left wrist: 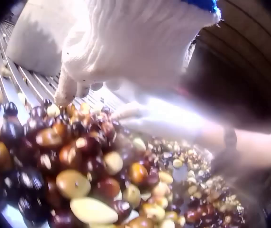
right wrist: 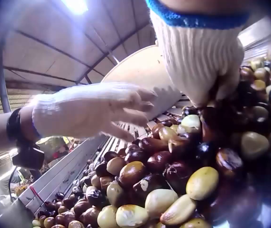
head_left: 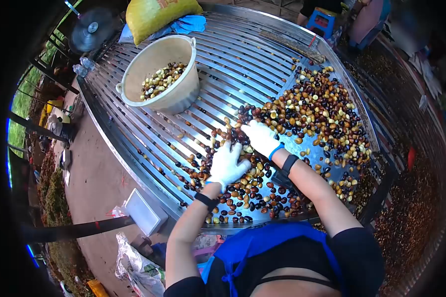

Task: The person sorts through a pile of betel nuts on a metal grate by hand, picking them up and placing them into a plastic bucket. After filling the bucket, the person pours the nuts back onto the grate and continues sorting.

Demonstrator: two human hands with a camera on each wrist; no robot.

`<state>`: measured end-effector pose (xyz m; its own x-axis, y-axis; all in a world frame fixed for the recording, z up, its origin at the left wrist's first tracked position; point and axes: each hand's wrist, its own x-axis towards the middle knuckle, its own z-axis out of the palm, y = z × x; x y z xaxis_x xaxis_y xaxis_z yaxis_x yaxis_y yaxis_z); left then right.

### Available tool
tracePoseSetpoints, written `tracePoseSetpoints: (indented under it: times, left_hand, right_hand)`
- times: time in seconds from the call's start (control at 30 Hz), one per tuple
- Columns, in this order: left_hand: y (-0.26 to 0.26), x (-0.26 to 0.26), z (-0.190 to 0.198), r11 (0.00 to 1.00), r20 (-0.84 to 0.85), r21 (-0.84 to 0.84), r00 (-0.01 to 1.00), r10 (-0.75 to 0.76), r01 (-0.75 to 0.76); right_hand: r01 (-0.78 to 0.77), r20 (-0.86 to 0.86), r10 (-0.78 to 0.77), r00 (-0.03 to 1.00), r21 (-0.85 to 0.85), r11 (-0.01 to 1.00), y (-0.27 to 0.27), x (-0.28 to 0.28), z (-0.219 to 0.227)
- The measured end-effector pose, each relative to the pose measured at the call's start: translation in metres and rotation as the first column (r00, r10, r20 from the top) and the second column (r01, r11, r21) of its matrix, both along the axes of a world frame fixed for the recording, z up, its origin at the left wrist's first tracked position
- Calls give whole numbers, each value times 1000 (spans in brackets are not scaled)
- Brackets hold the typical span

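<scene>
Glossy oval nut-like fruits [head_left: 327, 109], dark brown, amber and pale yellow, lie heaped on a slatted metal table. My left hand [head_left: 228, 166], in a white knitted glove, hovers over the near part of the heap with fingers spread; the right wrist view shows the same gloved left hand [right wrist: 97, 109] just above the fruits, holding none. Beside it my right hand [head_left: 261, 138], also gloved, reaches into the heap. In the right wrist view my right hand [right wrist: 202, 61] points its fingertips down among dark fruits; I cannot tell whether it pinches one.
Beyond my hands a large cream tub [head_left: 136, 59] with more fruits in it stands on the slats [head_left: 233, 54]. A yellow sack [head_left: 158, 15] lies at the far end. Metal rims [head_left: 109, 138] edge the table. A white tray [head_left: 144, 212] is off its left side, a blue stool [head_left: 323, 22] beyond.
</scene>
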<state>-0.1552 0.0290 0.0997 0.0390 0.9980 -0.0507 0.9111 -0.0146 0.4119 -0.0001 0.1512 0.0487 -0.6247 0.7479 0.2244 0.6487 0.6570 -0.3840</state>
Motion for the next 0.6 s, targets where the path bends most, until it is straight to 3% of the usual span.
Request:
tracePoseSetpoints:
  times: [0.03, 0.1, 0.23, 0.27, 0.37, 0.43, 0.5, 0.53, 0.57, 0.6]
  left_hand:
    - [-13, 16, -7, 997, -148, 65, 989, -27, 37]
    - [-26, 31, -3, 982, -206, 119, 971, -122, 149]
    - [-57, 53, -14, 962, -8, 4, 962, -274, 274]
    - [-64, 55, -21, 948, 93, -55, 947, -309, 315]
    - [-65, 56, -9, 829, 289, -323, 882, -373, 456]
    - [-58, 53, -5, 854, 299, -298, 892, -340, 426]
    - [-40, 50, -6, 914, 187, -219, 934, -303, 341]
    - [-33, 52, -6, 958, 121, -107, 960, -253, 267]
    - [-28, 54, -7, 981, 64, 10, 979, -192, 192]
    - [-19, 55, -14, 972, 34, 21, 971, -236, 236]
  right_hand:
    - [58, 62, -57, 996, -15, 998, -4, 8, 1]
    - [105, 136, -83, 987, -170, 980, -5, 35, 1]
    - [248, 115, -229, 967, -186, 951, -19, 110, 3]
    - [259, 121, -242, 963, -150, 954, -19, 131, -19]
    - [296, 163, -263, 951, -234, 926, -31, 169, -6]
    - [353, 288, -288, 913, -205, 913, -43, 183, 6]
    - [412, 300, -318, 899, -338, 846, -56, 196, 2]
    - [452, 408, -324, 854, -269, 850, -60, 198, -1]
    - [453, 411, -325, 852, -267, 850, -64, 201, -5]
    - [446, 393, -345, 853, -203, 872, -68, 205, -11]
